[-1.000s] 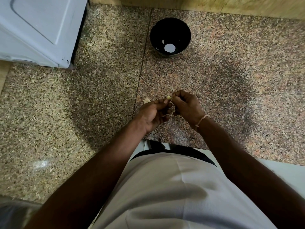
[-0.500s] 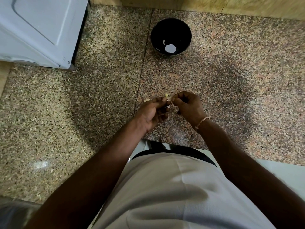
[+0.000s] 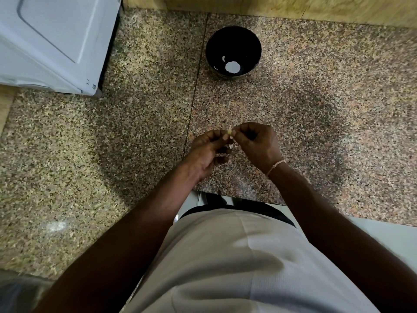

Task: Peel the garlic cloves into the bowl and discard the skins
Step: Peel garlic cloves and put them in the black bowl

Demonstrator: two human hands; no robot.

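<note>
The garlic clove [image 3: 230,131] sits well in front of the black bowl [image 3: 233,51], toward the person, pinched between both hands. Its pale tip pokes up and away, long axis roughly toward the bowl. The left hand [image 3: 208,152] and right hand [image 3: 259,144] both have curled fingertips on it, hiding most of it. Can't tell skin from clove. The bowl rests on the speckled counter [image 3: 316,98], with a white appliance [image 3: 52,41] off to its left.
</note>
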